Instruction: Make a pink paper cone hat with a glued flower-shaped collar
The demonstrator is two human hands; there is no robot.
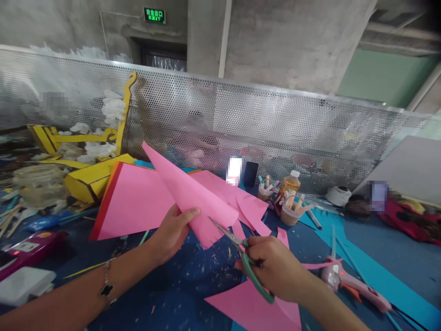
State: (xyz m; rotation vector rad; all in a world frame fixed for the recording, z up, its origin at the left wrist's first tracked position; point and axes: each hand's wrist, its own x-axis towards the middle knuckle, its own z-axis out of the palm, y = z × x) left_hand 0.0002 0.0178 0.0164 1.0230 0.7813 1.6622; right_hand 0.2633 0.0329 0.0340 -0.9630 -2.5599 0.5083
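Observation:
My left hand (177,230) grips a curled sheet of pink paper (193,193), thumb on top and fingers hidden beneath it. Short slits show along the sheet's lower edge. My right hand (272,266) is closed around the green handles of a pair of scissors (236,240). The scissor blades lie against the pink sheet, right of my left thumb; whether paper sits between them I cannot tell. Behind my left hand lies a stack of pink paper (134,197) with red and orange sheets at its edge. Another pink piece (258,308) rests below the scissors.
A pink glue gun (358,285) lies at right near blue paper (372,262). Cups of markers (291,211), a bottle (290,182) and a phone (251,174) stand at the back. At left are a yellow box (96,177), a clear jar (39,184) and a magenta tool (32,250).

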